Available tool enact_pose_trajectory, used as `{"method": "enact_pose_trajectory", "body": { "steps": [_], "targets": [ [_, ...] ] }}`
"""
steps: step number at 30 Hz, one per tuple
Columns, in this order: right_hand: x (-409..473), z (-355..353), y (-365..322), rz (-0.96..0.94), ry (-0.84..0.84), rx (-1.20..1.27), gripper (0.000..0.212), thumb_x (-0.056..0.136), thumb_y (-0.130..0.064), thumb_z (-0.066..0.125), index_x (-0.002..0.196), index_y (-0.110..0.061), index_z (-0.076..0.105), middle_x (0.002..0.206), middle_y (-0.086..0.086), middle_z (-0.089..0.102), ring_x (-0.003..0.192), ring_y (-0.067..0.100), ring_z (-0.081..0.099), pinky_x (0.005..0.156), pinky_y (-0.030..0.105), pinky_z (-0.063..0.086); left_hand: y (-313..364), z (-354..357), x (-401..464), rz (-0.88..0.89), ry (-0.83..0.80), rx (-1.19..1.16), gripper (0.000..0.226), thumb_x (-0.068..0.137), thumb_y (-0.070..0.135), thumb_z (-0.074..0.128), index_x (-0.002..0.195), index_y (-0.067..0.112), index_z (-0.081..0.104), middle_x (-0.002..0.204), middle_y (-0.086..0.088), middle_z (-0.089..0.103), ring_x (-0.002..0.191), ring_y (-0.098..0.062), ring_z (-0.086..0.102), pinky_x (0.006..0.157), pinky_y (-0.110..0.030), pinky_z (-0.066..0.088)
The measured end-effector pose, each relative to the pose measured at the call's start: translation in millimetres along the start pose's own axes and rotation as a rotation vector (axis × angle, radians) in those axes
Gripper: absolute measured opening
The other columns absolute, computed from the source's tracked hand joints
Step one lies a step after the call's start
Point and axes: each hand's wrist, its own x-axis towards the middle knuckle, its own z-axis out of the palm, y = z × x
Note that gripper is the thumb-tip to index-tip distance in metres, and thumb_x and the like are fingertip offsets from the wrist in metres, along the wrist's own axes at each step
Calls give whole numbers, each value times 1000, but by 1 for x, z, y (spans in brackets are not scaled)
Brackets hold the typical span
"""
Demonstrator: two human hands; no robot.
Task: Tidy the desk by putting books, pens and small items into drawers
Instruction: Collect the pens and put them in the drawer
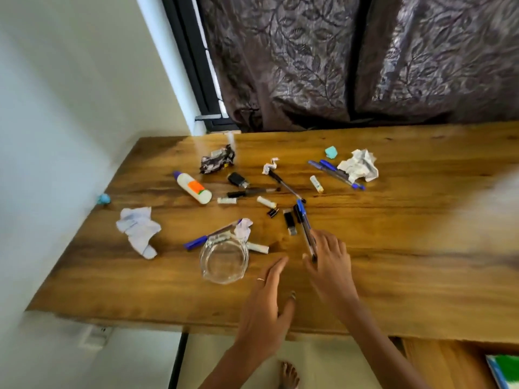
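Observation:
My right hand (pixel 331 265) pinches two pens, one blue-capped (pixel 304 220), lifted at a slant above the wooden desk (pixel 407 262). My left hand (pixel 266 310) hovers flat with straight fingers near the desk's front edge, holding nothing. Loose on the desk lie more pens (pixel 337 172), a black pen (pixel 283 183), a blue marker (pixel 196 242), a glue bottle (pixel 193 188), white tubes (pixel 266 202), a binder clip (pixel 272 212), a USB stick (pixel 289 221) and a black plug (pixel 237 179).
A clear glass bowl (pixel 224 261) stands left of my hands. Crumpled papers (pixel 359 164) (pixel 139 230), a dark wrapper (pixel 217 160) and a teal eraser (pixel 331 152) lie around. An open drawer with a green book (pixel 505 372) shows at lower right. Curtains hang behind.

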Motion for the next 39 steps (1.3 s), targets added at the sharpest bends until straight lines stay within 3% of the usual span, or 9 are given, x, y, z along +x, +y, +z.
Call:
{"method": "enact_pose_trajectory", "body": {
  "steps": [4, 6, 10, 16, 25, 29, 32, 35, 39],
  "targets": [
    [33, 13, -9, 74, -61, -184, 57, 95, -32, 44, 145, -11, 26, 146, 7, 30, 133, 25, 28, 107, 38, 31, -6, -10, 36, 75, -5, 33, 66, 89, 23, 53, 144, 37, 19, 149, 18, 28, 136, 5, 24, 111, -17, 27],
    [39, 16, -11, 41, -28, -257, 54, 87, -19, 59, 136, -6, 41, 134, 13, 46, 120, 30, 44, 95, 41, 43, -6, -14, 48, 50, -7, 9, 63, 91, 25, 53, 145, 34, 21, 148, 18, 29, 132, 0, 34, 108, -22, 34],
    [40, 15, -7, 3, 38, -369, 62, 54, 6, 80, 113, -1, 61, 98, 14, 63, 84, 31, 59, 64, 39, 52, -8, -15, 63, 40, -29, -12, 60, 92, 31, 50, 145, 35, 21, 146, 20, 29, 131, 7, 29, 103, -9, 27],
    [44, 13, -7, 56, 30, -412, 58, 53, 4, 83, 107, -1, 64, 93, 14, 64, 81, 30, 61, 60, 37, 55, -4, -13, 86, 1, -175, -81, 56, 94, 31, 48, 144, 35, 23, 142, 23, 28, 126, 9, 30, 99, -9, 26],
    [50, -1, -15, 112, 170, -51, 41, 88, -2, 53, 127, -15, 56, 103, 7, 61, 97, 21, 49, 69, 22, 37, 17, -14, 126, -691, -279, -1060, 34, 97, 16, 47, 132, 14, 46, 119, 1, 56, 110, -14, 51, 101, -30, 37],
    [40, -4, -49, -21, 138, 1, 33, 78, 4, 63, 108, -9, 67, 91, 8, 65, 85, 24, 57, 59, 16, 39, 16, -19, 135, -761, -378, -1265, 33, 94, 40, 47, 114, 17, 59, 115, 5, 67, 99, -8, 62, 86, -26, 48],
    [38, 5, -71, -98, 151, 28, 35, 72, 8, 65, 107, 2, 66, 106, 19, 67, 100, 33, 62, 83, 40, 52, 4, -25, 148, -801, -381, -1416, 43, 91, 44, 47, 121, 16, 59, 119, 2, 66, 108, -14, 62, 81, -28, 49],
    [48, -2, -72, -178, 123, 65, 32, 74, -3, 62, 104, -10, 71, 100, 4, 69, 90, 12, 61, 78, 7, 44, -7, -35, 160, -774, -332, -1496, 38, 101, 31, 33, 128, 14, 53, 127, 2, 62, 111, -11, 60, 80, -25, 51],
    [75, -28, -59, -95, 77, 130, 27, 90, -21, 57, 116, -23, 63, 108, -9, 59, 70, -2, 53, 62, 6, 42, -21, -43, 171, -805, -220, -1582, 36, 102, 22, 31, 122, 10, 59, 118, -2, 67, 92, -13, 67, 84, -29, 47]
  ]
}}
